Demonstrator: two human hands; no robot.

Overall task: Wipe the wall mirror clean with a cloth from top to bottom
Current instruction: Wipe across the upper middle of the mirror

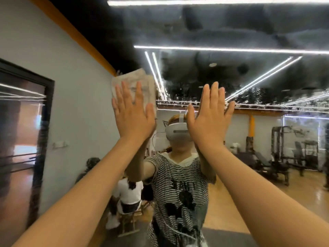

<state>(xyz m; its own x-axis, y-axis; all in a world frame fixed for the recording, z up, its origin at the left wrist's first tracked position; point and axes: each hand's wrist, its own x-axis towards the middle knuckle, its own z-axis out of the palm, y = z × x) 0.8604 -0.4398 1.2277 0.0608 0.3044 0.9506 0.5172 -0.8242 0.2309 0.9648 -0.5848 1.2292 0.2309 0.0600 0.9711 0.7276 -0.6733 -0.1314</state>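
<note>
The wall mirror fills most of the view and shows smears and speckles across its upper part. A pale, creased cloth lies flat against the glass high up, left of centre. My left hand presses it there with straight, spread fingers. My right hand is raised beside it, palm flat toward the glass with fingers straight, holding nothing. Both arms reach up from the bottom corners. My reflection stands behind the hands.
A grey wall with a dark-framed doorway runs along the left. The mirror reflects gym machines, a wooden floor, ceiling light strips, and seated people low at centre.
</note>
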